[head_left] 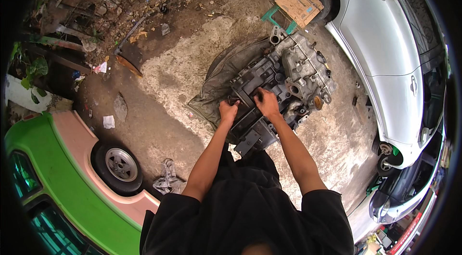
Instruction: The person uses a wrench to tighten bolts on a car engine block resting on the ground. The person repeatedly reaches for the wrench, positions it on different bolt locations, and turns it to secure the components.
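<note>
An engine of grey metal with dark grimy parts lies on the ground in front of me, partly on a crumpled dark cloth sheet. At its near left side, my left hand is closed, thumb up, around something dark that I cannot make out. My right hand rests against the dark upper face of the engine, a short way right of the left one. Its fingers are curled in, and whatever they pinch is hidden beneath them. A flat dark bracket-like piece sits at the engine's near end.
Beyond the engine, a green stool carries a wooden board with small tools. A silver car stands at the right, a green and pink vehicle at the left. A rag lies near my left arm; litter covers the far ground.
</note>
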`<control>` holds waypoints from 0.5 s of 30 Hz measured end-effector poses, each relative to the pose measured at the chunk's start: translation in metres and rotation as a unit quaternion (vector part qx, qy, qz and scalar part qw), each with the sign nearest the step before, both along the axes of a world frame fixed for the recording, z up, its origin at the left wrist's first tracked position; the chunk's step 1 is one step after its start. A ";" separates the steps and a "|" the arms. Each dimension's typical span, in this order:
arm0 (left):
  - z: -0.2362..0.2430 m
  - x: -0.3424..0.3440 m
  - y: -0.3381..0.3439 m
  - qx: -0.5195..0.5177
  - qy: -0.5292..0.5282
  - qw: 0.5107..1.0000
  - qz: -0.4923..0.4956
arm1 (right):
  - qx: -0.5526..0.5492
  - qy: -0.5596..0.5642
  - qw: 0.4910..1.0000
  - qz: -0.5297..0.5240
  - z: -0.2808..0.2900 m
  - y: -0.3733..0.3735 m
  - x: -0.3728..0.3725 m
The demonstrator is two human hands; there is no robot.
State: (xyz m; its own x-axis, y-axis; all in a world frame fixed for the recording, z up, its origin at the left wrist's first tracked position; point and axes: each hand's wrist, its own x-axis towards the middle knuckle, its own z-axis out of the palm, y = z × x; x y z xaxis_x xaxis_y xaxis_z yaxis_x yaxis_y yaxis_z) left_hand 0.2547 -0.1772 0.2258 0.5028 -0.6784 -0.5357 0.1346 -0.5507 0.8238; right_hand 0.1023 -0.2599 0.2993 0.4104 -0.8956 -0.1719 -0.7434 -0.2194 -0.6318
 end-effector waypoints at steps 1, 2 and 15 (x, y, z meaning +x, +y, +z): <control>0.001 0.000 0.000 0.006 0.009 1.000 -0.006 | 0.002 -0.001 1.000 -0.001 0.000 0.000 0.000; 0.002 0.000 0.001 -0.013 0.017 1.000 -0.008 | 0.004 -0.002 1.000 -0.002 0.000 0.000 0.000; 0.009 0.000 -0.006 -0.007 0.026 0.999 0.018 | -0.019 -0.008 1.000 -0.006 -0.007 0.001 -0.002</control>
